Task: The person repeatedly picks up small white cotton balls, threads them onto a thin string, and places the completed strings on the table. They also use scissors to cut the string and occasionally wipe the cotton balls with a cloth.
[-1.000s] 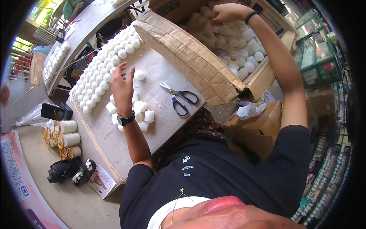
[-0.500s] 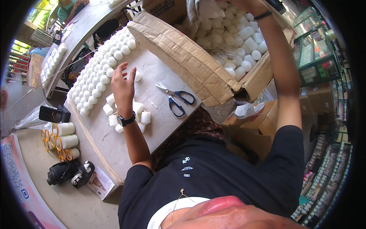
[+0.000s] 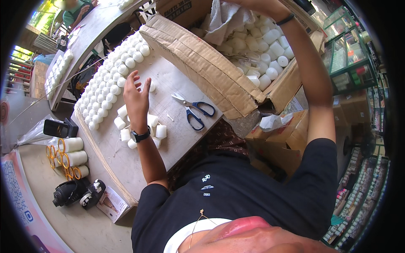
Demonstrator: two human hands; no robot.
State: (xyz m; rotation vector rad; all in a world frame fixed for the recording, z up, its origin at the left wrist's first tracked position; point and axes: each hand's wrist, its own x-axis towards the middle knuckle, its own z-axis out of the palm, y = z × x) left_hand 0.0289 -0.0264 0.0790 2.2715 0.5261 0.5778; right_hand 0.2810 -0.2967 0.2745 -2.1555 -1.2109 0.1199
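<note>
My left hand (image 3: 136,100), with a watch on its wrist, hovers over the table (image 3: 166,76). Its fingers are apart and hold nothing. Beneath and around it lie loose white stubby cylinders (image 3: 160,131), which look like candles with thin wicks. Beyond stand packed rows of the same pieces (image 3: 109,80). Blue-handled scissors (image 3: 195,113) lie to the right with blades parted. At the upper edge, my right hand (image 3: 263,6) reaches over a cardboard box (image 3: 211,67) beside a pale cloth (image 3: 228,23). Its fingers are cut off by the frame. More white cylinders (image 3: 272,57) fill the box.
At left stand white containers with orange rims (image 3: 76,158), a black device (image 3: 57,127), cameras (image 3: 69,192) and a leaflet (image 3: 112,203). Another person (image 3: 76,12) sits by a far table (image 3: 90,27). Cartons (image 3: 282,139) and stocked shelves (image 3: 358,194) are at right.
My right hand has moved leftward along the upper edge. The cloth has shifted, its lower end now higher and more bunched. My left hand has barely moved.
</note>
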